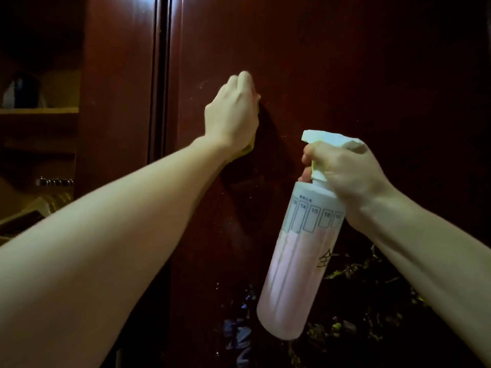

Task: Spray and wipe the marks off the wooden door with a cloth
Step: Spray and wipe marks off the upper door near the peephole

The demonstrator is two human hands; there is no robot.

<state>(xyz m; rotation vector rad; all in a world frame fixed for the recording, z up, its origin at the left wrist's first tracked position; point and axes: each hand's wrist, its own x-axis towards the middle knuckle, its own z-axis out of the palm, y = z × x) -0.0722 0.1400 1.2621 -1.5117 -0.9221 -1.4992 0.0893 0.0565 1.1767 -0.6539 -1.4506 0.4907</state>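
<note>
The door (305, 75) is dark reddish-brown wood with a smooth, glossy varnish that throws back dim reflections; a faint pale smear (204, 85) dulls the shine in one spot. The spray bottle (297, 261) is translucent, matt plastic with pink liquid showing through, a printed label and a smooth white plastic trigger head (329, 140). Only a yellow, soft-looking edge of the cloth (248, 150) shows. The shelf (39, 110) looks like lighter, matt wood.

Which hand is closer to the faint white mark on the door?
Left. The left hand presses the cloth on the door just right of the mark. The right hand holds the spray bottle lower, far right.
</note>
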